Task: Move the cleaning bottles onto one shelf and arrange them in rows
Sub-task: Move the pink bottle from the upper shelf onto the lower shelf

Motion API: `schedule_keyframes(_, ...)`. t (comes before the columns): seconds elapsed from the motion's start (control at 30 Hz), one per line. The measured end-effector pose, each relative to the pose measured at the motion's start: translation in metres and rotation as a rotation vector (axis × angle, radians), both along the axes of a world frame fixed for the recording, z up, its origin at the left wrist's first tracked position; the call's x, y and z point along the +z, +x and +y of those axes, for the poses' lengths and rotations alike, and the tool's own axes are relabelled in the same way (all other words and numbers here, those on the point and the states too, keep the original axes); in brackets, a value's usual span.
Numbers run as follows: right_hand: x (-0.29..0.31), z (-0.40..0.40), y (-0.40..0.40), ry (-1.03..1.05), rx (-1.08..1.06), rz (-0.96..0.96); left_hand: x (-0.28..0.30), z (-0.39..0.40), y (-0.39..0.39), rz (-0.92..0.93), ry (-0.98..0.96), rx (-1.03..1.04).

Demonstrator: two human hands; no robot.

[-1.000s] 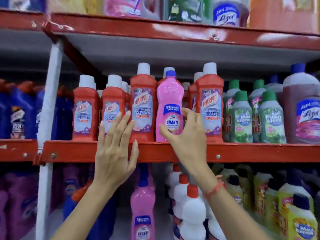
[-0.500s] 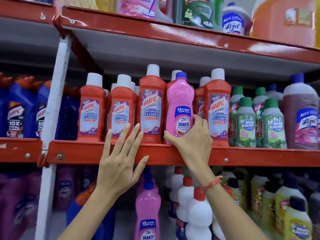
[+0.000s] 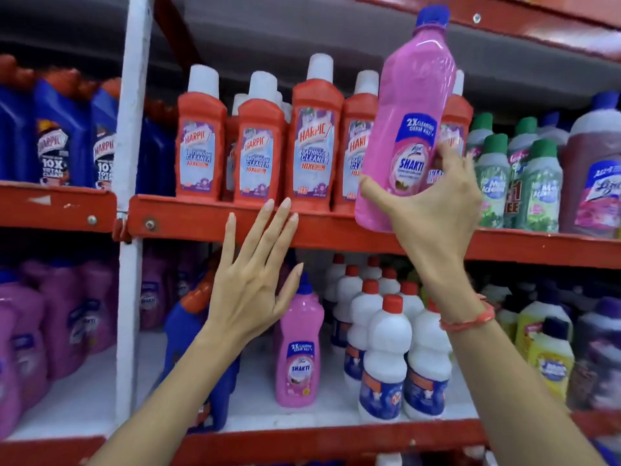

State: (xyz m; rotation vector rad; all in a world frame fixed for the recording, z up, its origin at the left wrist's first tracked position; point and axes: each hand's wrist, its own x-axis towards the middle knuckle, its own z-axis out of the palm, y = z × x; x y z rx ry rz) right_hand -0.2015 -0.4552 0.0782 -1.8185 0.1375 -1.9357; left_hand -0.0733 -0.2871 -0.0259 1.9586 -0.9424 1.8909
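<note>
My right hand (image 3: 433,210) grips a pink Shakti bottle (image 3: 408,129) with a blue cap around its lower half, holding it tilted in front of the middle shelf (image 3: 208,218), clear of the shelf edge. Red Harpic bottles (image 3: 257,149) with white caps stand in a row on that shelf behind it. My left hand (image 3: 255,274) is flat and open, fingertips against the red shelf edge. On the lower shelf (image 3: 302,435), a second pink Shakti bottle (image 3: 299,348) stands just right of my left wrist.
Blue Harpic bottles (image 3: 60,136) fill the left bay past a white upright post (image 3: 129,196). Green-capped bottles (image 3: 524,176) and a large purple jug (image 3: 594,176) stand at the right. Below are white red-capped bottles (image 3: 383,351), purple bottles (image 3: 40,327) and yellow bottles (image 3: 551,354).
My right hand has lifted the pink bottle up and forward out of the red Harpic row. The view has dropped, showing the lower shelf. My left hand stays at the shelf edge.
</note>
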Motion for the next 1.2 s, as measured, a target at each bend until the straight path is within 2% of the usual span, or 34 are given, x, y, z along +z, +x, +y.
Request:
schedule_keyframes(0.2, -0.057, 0.013, -0.008, 0.071, 0.047, 0.039, -0.046, 0.007, -0.007, 0.035, 0.017, -0.023)
schedule_keyframes(0.63, -0.193, 0.024, 0.017, 0.141, 0.153, 0.227, -0.152, 0.014, -0.008, 0.274, 0.142, 0.074)
schedule_keyframes(0.87, -0.238, 0.038, 0.039, 0.178, 0.208, 0.285, -0.189, 0.015, -0.01, 0.285, 0.195, 0.193)
schedule_keyframes(1.2, -0.271, 0.046, 0.063, 0.256, 0.18, 0.381, -0.206, 0.025, -0.004, 0.51, 0.215, 0.192)
